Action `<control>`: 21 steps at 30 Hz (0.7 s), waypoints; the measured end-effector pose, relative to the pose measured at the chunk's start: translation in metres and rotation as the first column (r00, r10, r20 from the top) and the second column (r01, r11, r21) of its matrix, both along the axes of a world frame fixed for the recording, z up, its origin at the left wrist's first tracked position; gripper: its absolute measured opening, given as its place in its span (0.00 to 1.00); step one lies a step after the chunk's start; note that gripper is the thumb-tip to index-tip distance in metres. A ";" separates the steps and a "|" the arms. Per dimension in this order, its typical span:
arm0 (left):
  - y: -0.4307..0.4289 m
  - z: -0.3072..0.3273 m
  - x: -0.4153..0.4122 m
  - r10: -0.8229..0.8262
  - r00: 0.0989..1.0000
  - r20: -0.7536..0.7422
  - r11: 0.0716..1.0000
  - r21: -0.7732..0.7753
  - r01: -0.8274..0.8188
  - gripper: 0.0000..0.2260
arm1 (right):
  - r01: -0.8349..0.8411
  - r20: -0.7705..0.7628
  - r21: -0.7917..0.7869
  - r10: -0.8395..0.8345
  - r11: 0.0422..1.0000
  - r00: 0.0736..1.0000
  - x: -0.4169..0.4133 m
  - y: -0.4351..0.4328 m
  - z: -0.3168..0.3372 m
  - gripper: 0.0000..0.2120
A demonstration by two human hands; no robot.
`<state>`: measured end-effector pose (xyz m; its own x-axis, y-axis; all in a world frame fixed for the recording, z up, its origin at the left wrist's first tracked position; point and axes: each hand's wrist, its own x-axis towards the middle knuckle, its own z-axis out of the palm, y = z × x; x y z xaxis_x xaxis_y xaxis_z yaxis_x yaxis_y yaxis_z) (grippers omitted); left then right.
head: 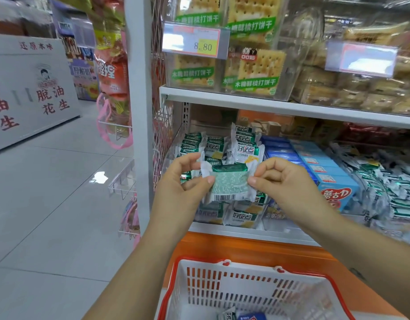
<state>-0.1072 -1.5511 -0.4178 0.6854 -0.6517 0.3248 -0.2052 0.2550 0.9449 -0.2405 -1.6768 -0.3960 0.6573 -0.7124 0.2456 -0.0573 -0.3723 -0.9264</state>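
snack packet [229,183] held up mid frame, in the air in front of the lower shelf [245,229], back side to the camera, barcode along its lower edge. long axis runs left-right across the frame, one crimped end toward each hand. left hand [187,181] grip: thumb and curled fingers pinching the left crimped end. right hand [282,181] grip: thumb and forefinger pinching the right edge, other fingers curled in. both hands are on it, neither nearer, and the packet sits dead centre between them. more of the same green-white packets [243,146] are stacked in the shelf bin just behind it, with blue boxes [319,167] to the right of those. the red-rimmed basket [176,273] is straight below the packet at lower centre, well apart from it, with a couple of items showing at the bottom edge. looks like a label check. if it goes in the basket, the move is straight down toward the viewer, and either hand could let go first.
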 end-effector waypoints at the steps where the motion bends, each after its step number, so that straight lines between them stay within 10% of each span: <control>1: -0.001 -0.001 0.001 -0.010 1.000 0.006 1.000 -0.001 0.010 0.15 | 0.013 0.013 -0.022 -0.013 1.000 1.000 -0.001 0.001 -0.001 0.07; 14: -0.003 -0.007 0.004 -0.102 0.991 0.085 0.994 0.059 0.097 0.06 | 0.120 0.137 0.008 -0.120 0.993 0.983 -0.006 0.002 -0.018 0.07; 21: -0.005 -0.014 0.013 -0.042 0.963 -0.266 0.984 0.155 0.085 0.10 | -0.006 0.078 -0.078 0.012 0.997 0.997 -0.005 0.005 0.000 0.05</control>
<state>-0.0939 -1.5558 -0.4321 0.6873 -0.7259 0.0256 0.0656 0.0971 0.9931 -0.2458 -1.6716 -0.3962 0.6398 -0.6834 0.3515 0.0182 -0.4437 -0.8960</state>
